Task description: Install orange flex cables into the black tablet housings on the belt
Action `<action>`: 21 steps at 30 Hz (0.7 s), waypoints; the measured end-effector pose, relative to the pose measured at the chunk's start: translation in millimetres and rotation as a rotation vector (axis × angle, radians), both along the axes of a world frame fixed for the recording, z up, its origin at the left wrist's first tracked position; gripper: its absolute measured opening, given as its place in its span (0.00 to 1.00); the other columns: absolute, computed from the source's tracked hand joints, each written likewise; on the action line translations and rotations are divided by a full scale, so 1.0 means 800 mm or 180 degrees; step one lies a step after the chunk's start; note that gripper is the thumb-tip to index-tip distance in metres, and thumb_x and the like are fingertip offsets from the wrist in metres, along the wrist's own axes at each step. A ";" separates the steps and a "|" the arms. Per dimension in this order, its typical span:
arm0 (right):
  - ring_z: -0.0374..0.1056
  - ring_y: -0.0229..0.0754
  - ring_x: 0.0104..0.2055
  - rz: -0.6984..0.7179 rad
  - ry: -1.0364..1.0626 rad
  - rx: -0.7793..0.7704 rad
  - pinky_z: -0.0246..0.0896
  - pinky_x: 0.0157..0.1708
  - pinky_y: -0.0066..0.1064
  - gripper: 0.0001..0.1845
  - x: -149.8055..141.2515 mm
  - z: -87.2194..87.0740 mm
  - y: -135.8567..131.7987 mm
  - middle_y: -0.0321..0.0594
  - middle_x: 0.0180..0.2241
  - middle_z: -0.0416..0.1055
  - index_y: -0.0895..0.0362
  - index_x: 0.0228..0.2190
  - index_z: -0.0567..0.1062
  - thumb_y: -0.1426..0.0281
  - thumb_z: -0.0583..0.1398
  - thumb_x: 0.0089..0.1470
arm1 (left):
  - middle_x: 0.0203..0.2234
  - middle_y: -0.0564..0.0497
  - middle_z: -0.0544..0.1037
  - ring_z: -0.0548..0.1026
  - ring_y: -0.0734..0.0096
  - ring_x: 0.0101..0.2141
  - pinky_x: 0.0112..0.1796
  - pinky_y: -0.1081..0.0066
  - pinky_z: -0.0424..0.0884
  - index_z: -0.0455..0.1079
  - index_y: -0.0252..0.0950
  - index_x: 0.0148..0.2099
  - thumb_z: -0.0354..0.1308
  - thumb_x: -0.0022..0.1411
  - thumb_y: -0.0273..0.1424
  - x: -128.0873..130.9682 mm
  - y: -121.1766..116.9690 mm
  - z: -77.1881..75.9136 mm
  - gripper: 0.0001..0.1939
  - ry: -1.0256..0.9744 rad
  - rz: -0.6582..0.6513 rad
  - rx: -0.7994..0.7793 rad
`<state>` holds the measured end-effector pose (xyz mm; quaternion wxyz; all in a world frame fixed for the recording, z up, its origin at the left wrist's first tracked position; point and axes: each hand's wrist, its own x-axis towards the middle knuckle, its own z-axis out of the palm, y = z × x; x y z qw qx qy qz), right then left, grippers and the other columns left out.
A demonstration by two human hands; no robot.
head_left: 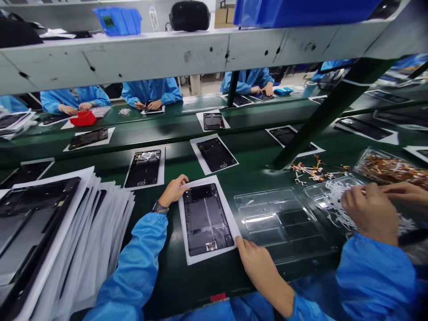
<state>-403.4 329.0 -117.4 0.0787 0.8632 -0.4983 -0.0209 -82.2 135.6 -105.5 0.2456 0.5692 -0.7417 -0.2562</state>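
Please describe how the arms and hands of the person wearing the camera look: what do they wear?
Both arms are covered by long, bright blue, slightly shiny work-coat sleeves with gathered cuffs. The left hand is bare, with a dark wristwatch showing just past its cuff. The right hand is bare too, with no glove, ring or watch visible.

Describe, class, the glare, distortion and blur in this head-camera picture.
Head view: overhead light glares on the clear plastic tray; wide-angle distortion bows the shelf beam; the stacked sheets at the left edge smear; the tablet shell between both hands stays sharp.
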 end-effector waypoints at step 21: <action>0.71 0.40 0.21 -0.0151 -0.1357 0.0433 0.54 0.18 0.26 0.08 -0.007 -0.032 0.065 0.34 0.23 0.72 0.56 0.45 0.62 0.71 0.48 0.65 | 0.40 0.47 0.69 0.66 0.64 0.42 0.45 0.64 0.63 0.69 0.35 0.37 0.57 0.65 0.33 -0.045 0.061 0.014 0.07 -0.0529 -0.0477 -0.0703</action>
